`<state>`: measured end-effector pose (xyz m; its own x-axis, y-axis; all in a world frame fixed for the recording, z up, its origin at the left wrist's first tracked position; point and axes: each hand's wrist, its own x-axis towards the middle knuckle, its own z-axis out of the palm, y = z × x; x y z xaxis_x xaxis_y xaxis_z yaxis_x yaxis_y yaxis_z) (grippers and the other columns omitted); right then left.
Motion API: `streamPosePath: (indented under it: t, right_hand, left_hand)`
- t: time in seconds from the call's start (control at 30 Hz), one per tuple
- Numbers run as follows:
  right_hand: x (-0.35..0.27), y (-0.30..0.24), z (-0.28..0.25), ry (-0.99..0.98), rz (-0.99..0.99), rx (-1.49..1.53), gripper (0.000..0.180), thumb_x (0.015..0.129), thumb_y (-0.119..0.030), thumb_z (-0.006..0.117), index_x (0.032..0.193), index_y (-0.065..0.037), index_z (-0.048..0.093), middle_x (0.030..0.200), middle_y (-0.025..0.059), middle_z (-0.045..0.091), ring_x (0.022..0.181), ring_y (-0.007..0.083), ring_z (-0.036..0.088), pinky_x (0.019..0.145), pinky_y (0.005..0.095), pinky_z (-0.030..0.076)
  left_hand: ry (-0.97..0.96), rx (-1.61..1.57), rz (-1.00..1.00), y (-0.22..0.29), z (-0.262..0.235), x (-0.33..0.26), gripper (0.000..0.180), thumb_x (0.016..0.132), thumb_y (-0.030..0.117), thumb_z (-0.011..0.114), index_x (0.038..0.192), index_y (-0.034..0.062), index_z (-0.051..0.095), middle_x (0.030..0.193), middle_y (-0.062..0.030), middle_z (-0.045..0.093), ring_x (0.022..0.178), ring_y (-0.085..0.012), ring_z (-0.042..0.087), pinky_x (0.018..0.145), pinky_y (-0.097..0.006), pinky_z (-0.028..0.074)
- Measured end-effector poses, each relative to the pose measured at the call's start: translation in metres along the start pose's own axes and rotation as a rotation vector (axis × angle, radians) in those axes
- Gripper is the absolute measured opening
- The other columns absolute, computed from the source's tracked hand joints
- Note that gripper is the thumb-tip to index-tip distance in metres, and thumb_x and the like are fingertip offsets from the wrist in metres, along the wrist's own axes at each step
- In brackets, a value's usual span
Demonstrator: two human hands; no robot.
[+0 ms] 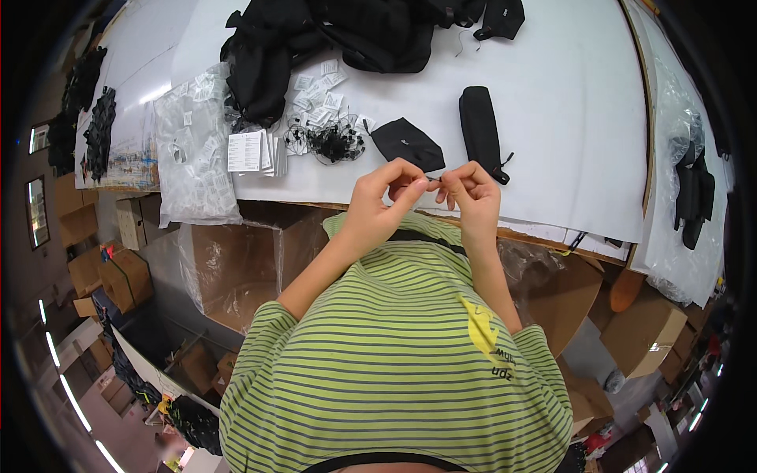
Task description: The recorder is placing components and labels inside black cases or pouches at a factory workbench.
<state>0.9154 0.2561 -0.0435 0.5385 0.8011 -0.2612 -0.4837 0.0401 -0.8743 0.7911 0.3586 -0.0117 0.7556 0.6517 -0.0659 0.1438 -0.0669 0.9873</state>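
My left hand [384, 199] and my right hand [471, 195] meet just above the table's near edge, fingertips pinched close together. Between them is a tiny dark thing [433, 179], too small to make out. Right behind the fingers lies a small black fabric pouch [406, 144] with a little pale mark. A long, narrow black pouch [479, 126] rests beyond my right hand, with a cord end at its near tip. Left of the small pouch is a tangle of black string loops [337, 144].
A stack of printed white cards [246, 152] stands by loose white labels [317, 96]. A clear plastic bag [193, 150] hangs over the table's edge. Black fabric bags [347, 35] are heaped at the back. Cardboard boxes [643, 327] stand below the table [568, 118].
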Motion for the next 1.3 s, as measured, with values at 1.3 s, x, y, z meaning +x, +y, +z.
streamPosePath:
  t: [1.3]
  right_hand:
    - [-0.004, 0.001, 0.024, 0.090, 0.021, -0.025, 0.017, 0.085, -0.016, 0.065, 0.077, -0.004, 0.058, 0.064, 0.0012, 0.060, 0.057, 0.0025, 0.048, 0.051, 0.0166, 0.033]
  left_hand:
    - [-0.037, 0.051, 0.070, -0.005, -0.010, 0.005, 0.009, 0.083, 0.008, 0.060, 0.081, -0.0003, 0.058, 0.065, -0.0029, 0.054, 0.056, -0.0093, 0.045, 0.053, -0.023, 0.037]
